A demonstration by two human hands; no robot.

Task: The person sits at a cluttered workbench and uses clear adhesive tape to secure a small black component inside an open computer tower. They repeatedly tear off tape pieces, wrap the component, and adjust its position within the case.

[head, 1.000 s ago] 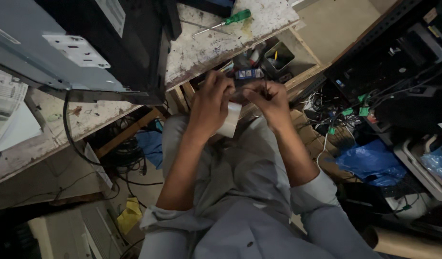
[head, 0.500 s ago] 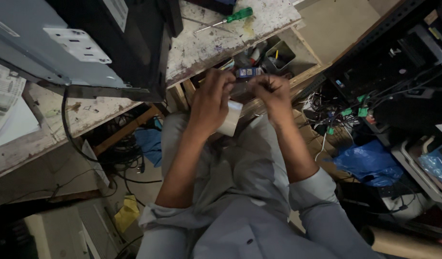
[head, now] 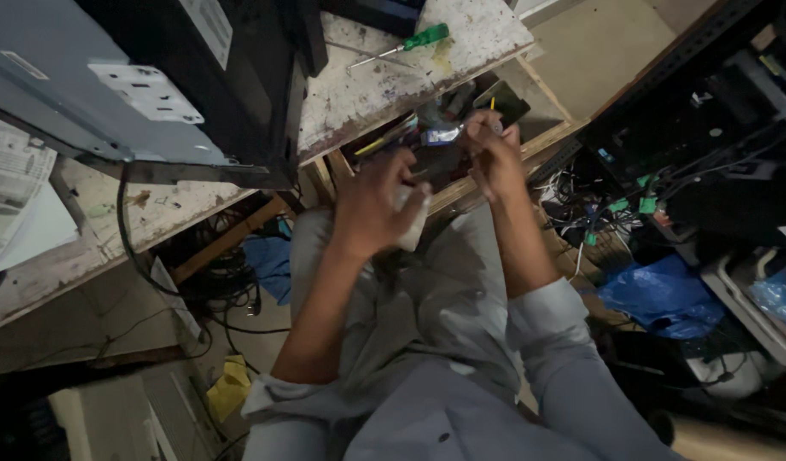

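A small blue-and-silver component (head: 442, 135) is held up in front of an open wooden drawer (head: 529, 145) set under the edge of a paint-stained white worktop (head: 384, 81), seen from above through a head-worn camera. The right hand (head: 493, 152) is closed around the component's right end, fingers curled tight over it. The left hand (head: 378, 201) is raised just below and to the left of the component, its grip closed on a pale, crumpled piece of cloth or paper (head: 413, 224); whether its fingertips also touch the component cannot be told in the dim light. Both forearms are bare, with grey sleeves pushed up to the elbows above grey-trousered knees.

Inside the drawer, a dark flat object with a yellow mark (head: 501, 102) and a jumble of small tools are seen just behind the hands. On the worktop, a green-handled screwdriver (head: 401, 44) lies well apart from the hands, beside a large grey-and-black metal chassis (head: 145, 94) that overhangs the worktop's edge. A black cable (head: 141, 265) hangs from the chassis toward the floor, where a blue cloth (head: 269, 265) and a yellow rag (head: 229, 388) are lying. To the right, tangled wires with green connectors (head: 619, 205) and a blue plastic bag (head: 662, 294) are seen against dark shelving.
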